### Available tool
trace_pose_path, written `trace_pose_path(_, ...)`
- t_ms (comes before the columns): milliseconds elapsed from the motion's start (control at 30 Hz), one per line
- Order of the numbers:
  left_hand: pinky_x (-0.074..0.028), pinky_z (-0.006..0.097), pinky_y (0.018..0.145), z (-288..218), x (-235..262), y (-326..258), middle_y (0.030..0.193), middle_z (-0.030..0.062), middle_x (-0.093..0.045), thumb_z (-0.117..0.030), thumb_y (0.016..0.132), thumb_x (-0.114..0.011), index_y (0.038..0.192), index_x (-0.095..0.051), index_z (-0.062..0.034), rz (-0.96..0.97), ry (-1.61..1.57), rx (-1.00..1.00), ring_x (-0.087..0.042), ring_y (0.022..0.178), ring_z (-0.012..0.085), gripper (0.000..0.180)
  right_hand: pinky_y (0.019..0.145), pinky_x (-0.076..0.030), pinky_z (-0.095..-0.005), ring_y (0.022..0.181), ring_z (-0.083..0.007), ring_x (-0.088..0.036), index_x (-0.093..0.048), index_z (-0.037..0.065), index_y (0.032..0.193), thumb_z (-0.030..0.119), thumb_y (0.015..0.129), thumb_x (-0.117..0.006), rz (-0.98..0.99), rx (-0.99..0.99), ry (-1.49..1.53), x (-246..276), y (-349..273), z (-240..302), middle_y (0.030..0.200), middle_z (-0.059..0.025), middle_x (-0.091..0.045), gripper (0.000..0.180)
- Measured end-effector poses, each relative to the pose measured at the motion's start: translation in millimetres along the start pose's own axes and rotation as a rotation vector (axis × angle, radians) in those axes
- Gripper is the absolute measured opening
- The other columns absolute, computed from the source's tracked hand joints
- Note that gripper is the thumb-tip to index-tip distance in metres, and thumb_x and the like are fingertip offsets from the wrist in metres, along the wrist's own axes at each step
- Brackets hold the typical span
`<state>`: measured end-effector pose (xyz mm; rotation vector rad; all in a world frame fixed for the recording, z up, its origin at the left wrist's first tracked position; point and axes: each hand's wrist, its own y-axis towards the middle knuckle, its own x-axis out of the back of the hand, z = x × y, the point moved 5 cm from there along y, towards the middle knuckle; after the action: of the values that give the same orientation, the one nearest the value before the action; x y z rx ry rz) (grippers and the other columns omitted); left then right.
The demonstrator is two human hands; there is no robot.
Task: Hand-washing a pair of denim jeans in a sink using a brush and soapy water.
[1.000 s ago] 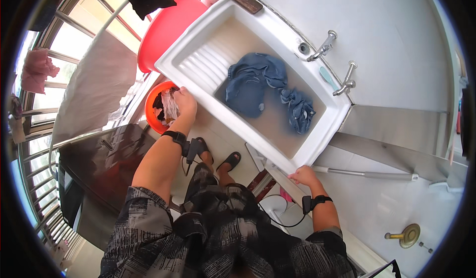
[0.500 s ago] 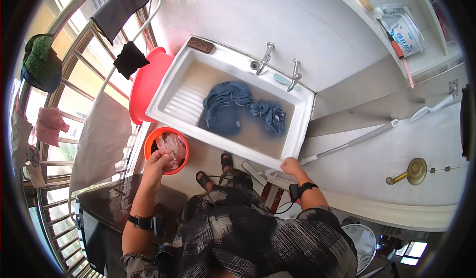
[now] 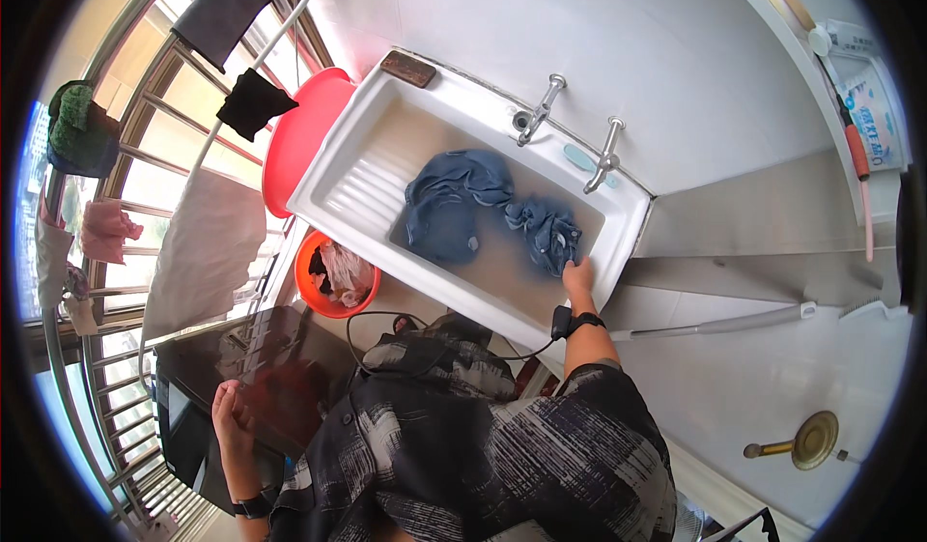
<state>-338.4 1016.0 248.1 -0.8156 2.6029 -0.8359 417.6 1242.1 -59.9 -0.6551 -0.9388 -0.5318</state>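
Observation:
A white wash sink (image 3: pixel 340 152) holds wet blue denim clothes (image 3: pixel 454 204) in shallow water. My right hand (image 3: pixel 578 276) reaches into the sink's near right corner and touches the edge of the smaller blue denim piece (image 3: pixel 547 235); a firm grip cannot be made out. My left hand (image 3: pixel 230 412) hangs low at my side, fingers loosely apart, holding nothing, over a dark glossy surface (image 3: pixel 261 358). An orange bucket (image 3: pixel 311 296) with pinkish clothes stands on the floor by the sink's left end.
Two metal taps (image 3: pixel 606 152) stand on the sink's back rim. A red basin (image 3: pixel 299 136) leans left of the sink. Clothes hang on window bars (image 3: pixel 135 156) at left. A shelf (image 3: pixel 850 69) with bottles is at upper right; a floor drain (image 3: pixel 816 439) lies lower right.
My left hand left the orange bucket and dropped down to my side. My right hand moved from the sink's front rim into the sink, onto the denim. The view swung.

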Motion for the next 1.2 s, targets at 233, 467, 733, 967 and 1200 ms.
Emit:
trace_pose_path(233,-0.017,0.022,0.039,-14,-64,5,0.06,-0.0113,-0.033,-0.021,0.104,-0.061,0.106,-0.062,-0.0121,-0.019,0.176,-0.007,-0.025,0.044,0.0005,0.009,0.086,-0.054,-0.0393,0.096,-0.0279,-0.072,-0.068,-0.004,0.11,0.017,0.089,-0.074,0.305,0.07,0.122,-20,11,21,0.105,-0.0164,-0.074,0.031)
trace_pose_path(467,-0.029,0.018,0.05,-23,-170,68,0.07,-0.0083,-0.05,-0.015,0.104,-0.06,0.116,-0.063,-0.0056,0.289,0.372,-0.069,-0.038,0.056,0.0004,0.016,0.065,-0.051,-0.0326,0.07,-0.0131,-0.06,-0.064,0.001,0.092,0.014,0.089,-0.074,0.271,0.243,0.373,6,-55,126,0.078,-0.0019,-0.064,0.017)
trace_pose_path(733,-0.055,0.035,0.09,54,-430,108,0.123,0.0144,-0.07,-0.019,0.094,-0.066,0.14,-0.055,0.0005,1.044,0.889,-0.209,-0.07,0.102,0.0231,0.051,0.06,-0.052,-0.0277,0.074,-0.0112,-0.063,-0.064,0.002,0.105,0.01,0.092,-0.072,0.353,0.087,0.807,26,-105,207,0.093,-0.0051,-0.069,0.018)
trace_pose_path(967,-0.052,0.04,0.101,131,-521,93,0.127,0.0274,-0.067,-0.037,0.083,-0.079,0.138,-0.051,0.006,1.018,1.01,-0.325,-0.066,0.12,0.0387,0.076,0.069,-0.05,-0.0258,0.075,-0.01,-0.06,-0.064,0.003,0.108,0.009,0.095,-0.07,0.401,-0.007,1.145,77,-141,236,0.095,-0.0022,-0.068,0.016)
trace_pose_path(1200,-0.051,0.045,0.103,183,-441,201,0.127,0.0232,-0.067,-0.028,0.087,-0.071,0.128,-0.065,-0.0013,0.888,1.336,-0.448,-0.064,0.119,0.0401,0.049,0.085,-0.051,-0.0281,0.09,-0.0118,-0.064,-0.061,0.002,0.11,0.006,0.1,-0.061,0.314,0.133,1.255,178,-127,215,0.103,-0.0046,-0.068,0.011)
